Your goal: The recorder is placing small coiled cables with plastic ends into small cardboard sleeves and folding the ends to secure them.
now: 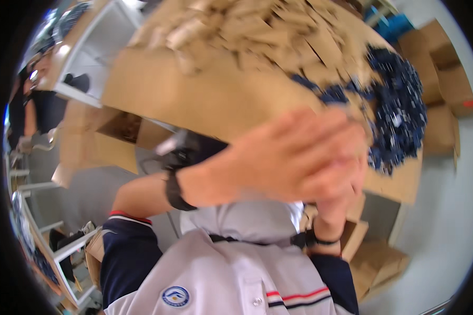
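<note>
My left hand (268,157) reaches across in front of me above the near edge of the table. Its fingers overlap my right hand (347,184) and are smeared by motion. My right hand is mostly behind the left one, and its fingers are largely hidden. Whether anything small sits between the hands cannot be made out. A black strap with a small dark device (178,152) is on my left wrist; another dark band (326,241) circles the right. Beyond the hands lies a heap of dark blue small pieces (397,115), their kind too blurred to name.
Many flat brown paper or card pieces (268,31) are piled across the far side of the brown table (194,89). Open cardboard boxes stand at the left (100,136), right (446,79) and lower right (376,262). White-framed shelving (63,252) is at the left, near another person (29,115).
</note>
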A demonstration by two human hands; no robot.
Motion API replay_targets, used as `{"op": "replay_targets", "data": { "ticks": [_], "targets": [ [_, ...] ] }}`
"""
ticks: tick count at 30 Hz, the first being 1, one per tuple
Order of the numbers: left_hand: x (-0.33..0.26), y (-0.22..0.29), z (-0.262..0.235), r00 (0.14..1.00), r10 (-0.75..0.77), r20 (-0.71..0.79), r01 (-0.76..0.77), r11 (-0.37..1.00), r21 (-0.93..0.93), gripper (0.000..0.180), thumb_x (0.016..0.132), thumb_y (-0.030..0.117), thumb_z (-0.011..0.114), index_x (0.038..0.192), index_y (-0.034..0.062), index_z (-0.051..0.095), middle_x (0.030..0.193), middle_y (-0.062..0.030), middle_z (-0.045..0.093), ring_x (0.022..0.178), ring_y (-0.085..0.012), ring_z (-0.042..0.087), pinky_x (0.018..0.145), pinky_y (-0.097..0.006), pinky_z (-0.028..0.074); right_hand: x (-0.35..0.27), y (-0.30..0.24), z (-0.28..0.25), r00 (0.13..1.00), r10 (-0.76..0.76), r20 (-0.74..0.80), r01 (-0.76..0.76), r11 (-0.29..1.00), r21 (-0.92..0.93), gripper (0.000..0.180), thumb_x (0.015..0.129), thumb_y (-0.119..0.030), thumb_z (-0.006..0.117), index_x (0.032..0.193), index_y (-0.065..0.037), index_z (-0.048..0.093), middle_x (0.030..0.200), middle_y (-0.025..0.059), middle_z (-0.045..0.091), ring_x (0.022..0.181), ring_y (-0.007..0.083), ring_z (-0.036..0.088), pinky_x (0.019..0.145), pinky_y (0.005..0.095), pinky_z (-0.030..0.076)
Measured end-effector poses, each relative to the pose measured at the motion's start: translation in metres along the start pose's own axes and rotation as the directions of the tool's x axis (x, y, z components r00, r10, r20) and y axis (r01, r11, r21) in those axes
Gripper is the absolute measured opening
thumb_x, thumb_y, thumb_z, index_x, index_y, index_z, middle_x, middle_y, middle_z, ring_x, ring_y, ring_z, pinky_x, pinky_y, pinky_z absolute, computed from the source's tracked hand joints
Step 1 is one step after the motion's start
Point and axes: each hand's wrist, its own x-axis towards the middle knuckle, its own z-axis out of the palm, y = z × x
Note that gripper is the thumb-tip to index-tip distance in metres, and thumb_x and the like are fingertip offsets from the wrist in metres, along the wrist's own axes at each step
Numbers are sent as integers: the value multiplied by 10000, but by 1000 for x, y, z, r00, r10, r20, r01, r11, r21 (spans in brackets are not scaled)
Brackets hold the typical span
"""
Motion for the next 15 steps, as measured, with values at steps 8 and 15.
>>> {"op": "replay_targets", "data": {
  "ticks": [8, 15],
  "targets": [
    [0, -6, -27, 946, 9, 324, 92, 951, -294, 462, 939, 96, 478, 1353, -45, 329, 1452, -265, 396, 1270, -411, 487, 1045, -421, 429, -10, -26, -26, 990, 112, -81, -130, 956, -265, 520, 997, -277, 497, 1392, 46, 398, 1292, 170, 520, 1136, 238, 547, 957, 322, 434],
    [15, -28, -58, 723, -55, 689, 521, 699, -490, 727, 863, 107, 626, 1473, 9, 243, 1348, -217, 497, 1132, -353, 572, 883, -384, 477, 6, -35, -30, 995, 95, -43, -103, 961, -256, 135, 970, -98, 583, 996, 30, 617, 741, 112, 646, 468, 80, 477, 423, 191, 373]
  ]
}}
